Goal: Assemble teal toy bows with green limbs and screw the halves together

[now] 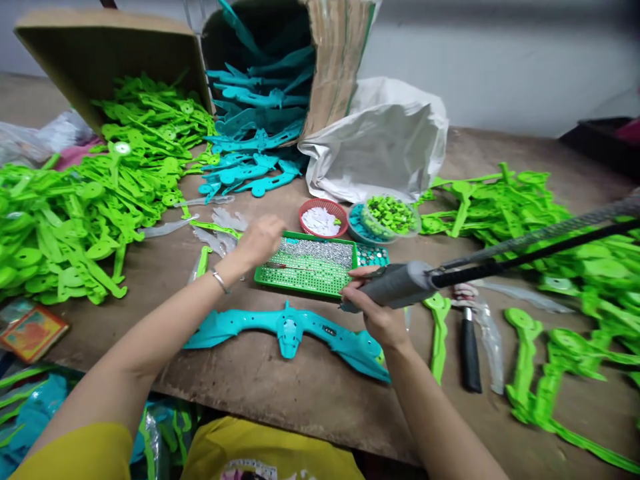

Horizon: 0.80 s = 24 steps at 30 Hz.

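Observation:
My right hand (pixel 377 310) is wrapped round a grey electric screwdriver (pixel 400 285), its tip pointing down-left and hidden by the hand. My left hand (pixel 263 240) hovers over the left end of a green tray (pixel 305 288), fingers curled together; whatever is between them is too small to make out. Small silvery screws (pixel 325 251) lie along the tray's far half, and a thin red-handled tool (pixel 283 266) rests across it. In front of the tray lies a turquoise bow-shaped plastic part (pixel 290 333), its right end partly behind my right forearm.
Green plastic pieces heap up at left (pixel 75 213) and right (pixel 525 207). Turquoise parts (pixel 260 100) spill from a tipped sack. A red basket (pixel 324 220) of white pieces and a bowl (pixel 393 217) of small green pieces stand behind the tray. A black-handled hammer (pixel 470 353) lies right.

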{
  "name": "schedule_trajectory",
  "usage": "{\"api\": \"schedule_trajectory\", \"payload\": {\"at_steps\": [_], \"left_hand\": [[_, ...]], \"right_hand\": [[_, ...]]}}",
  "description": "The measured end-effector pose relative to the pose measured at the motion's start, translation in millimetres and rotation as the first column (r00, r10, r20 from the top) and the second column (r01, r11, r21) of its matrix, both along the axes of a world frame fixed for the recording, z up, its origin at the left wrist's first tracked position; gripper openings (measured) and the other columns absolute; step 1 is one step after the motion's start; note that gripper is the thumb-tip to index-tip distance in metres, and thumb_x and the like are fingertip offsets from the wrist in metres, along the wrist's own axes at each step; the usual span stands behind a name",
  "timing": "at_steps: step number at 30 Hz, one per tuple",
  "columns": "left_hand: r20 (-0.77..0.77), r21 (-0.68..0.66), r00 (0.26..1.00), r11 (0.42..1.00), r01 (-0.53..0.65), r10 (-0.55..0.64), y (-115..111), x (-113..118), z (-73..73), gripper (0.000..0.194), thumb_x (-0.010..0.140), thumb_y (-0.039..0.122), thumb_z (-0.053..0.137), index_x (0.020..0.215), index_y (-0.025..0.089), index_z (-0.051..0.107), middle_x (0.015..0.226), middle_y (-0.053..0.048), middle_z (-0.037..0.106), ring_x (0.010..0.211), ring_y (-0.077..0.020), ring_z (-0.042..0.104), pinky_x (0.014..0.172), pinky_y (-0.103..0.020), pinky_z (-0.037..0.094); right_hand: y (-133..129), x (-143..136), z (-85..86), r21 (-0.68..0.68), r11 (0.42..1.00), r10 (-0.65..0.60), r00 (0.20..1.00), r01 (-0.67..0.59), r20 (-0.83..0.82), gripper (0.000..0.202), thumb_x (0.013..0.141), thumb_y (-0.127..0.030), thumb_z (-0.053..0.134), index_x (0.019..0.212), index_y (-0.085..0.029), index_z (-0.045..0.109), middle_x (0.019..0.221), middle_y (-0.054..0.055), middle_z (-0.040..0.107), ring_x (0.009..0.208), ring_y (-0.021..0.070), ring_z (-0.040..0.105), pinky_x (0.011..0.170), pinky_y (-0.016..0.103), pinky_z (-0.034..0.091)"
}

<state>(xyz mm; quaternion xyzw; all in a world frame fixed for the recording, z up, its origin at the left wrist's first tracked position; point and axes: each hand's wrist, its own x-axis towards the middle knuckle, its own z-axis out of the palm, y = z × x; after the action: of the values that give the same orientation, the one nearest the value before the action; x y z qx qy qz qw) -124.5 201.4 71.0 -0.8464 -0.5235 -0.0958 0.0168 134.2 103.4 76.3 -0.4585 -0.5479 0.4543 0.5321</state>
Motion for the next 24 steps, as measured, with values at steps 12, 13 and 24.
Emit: {"api": "schedule_trajectory", "payload": {"at_steps": [12, 13, 24], "left_hand": [[-0.122, -0.083, 0.991, 0.996, 0.041, -0.051, 9.5, 43.7, -23.6, 0.031, 0.095, 0.007, 0.035, 0.108, 0.011, 0.063, 0.109, -0.016, 0.064, 0.108, -0.0285, 0.055, 0.094, -0.043, 0.04], [-0.126, -0.085, 0.991, 0.996, 0.037, -0.048, 8.9, 43.3, -23.0, 0.031, 0.094, 0.007, 0.036, 0.107, 0.011, 0.063, 0.109, -0.016, 0.064, 0.108, -0.0286, 0.056, 0.093, -0.043, 0.041], [-0.08, -0.107, 0.995, 0.993, 0.057, -0.066, 8.3, 37.4, -20.2, 0.03, 0.094, 0.007, 0.037, 0.106, 0.014, 0.064, 0.104, -0.014, 0.067, 0.104, -0.0265, 0.058, 0.09, -0.041, 0.041]], "right_hand": [[6.1, 4.2, 0.0, 0.019, 1.0, -0.007, 1.0, 0.007, 0.01, 0.034, 0.071, -0.032, 0.08, 0.1, -0.023, 0.063, 0.082, 0.001, 0.068, 0.076, 0.0171, 0.066, 0.07, 0.035, 0.056], [6.4, 4.1, -0.3, 0.024, 1.0, -0.015, 1.0, 0.014, 0.007, 0.034, 0.071, -0.032, 0.08, 0.099, -0.023, 0.063, 0.083, 0.001, 0.068, 0.078, 0.0176, 0.066, 0.073, 0.036, 0.057], [-16.6, 8.7, 2.5, 0.078, 0.988, -0.137, 0.991, 0.137, 0.003, 0.056, 0.071, -0.037, 0.08, 0.121, -0.027, 0.057, 0.121, 0.009, 0.066, 0.105, 0.0258, 0.067, 0.094, 0.048, 0.056]]}}
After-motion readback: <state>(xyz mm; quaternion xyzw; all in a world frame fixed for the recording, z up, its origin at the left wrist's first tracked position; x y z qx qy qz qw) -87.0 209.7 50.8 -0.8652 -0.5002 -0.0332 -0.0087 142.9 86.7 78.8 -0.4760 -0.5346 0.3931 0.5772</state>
